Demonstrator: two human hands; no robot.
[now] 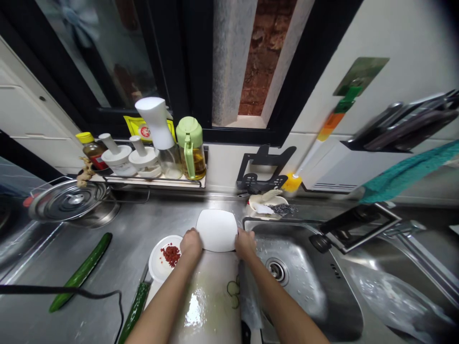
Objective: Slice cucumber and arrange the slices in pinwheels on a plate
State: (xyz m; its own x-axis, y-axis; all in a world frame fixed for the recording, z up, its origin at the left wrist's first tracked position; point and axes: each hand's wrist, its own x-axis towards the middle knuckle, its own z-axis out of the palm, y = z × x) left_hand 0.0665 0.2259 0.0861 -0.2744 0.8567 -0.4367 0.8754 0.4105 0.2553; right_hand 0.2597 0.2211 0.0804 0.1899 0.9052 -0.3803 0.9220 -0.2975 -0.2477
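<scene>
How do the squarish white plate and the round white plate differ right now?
Shape: the squarish plate has bowed sides and rounded corners; the round plate has a curved rim without corners.
Contents: the squarish plate shows a plain face; the round plate bears red pieces.
Hold: the left hand and right hand grip the squarish plate at opposite sides; neither grips the round plate.
Both are white.

1. One sink [301, 270].
2. Left of the sink: two white dishes [217, 230] [157, 263], two cucumbers [82, 271] [135, 308], perhaps three cucumber slices [233, 287], blurred.
3. Beyond the sink, leftward: three bottles [196, 150], two white-lidded jars [116, 156].
</scene>
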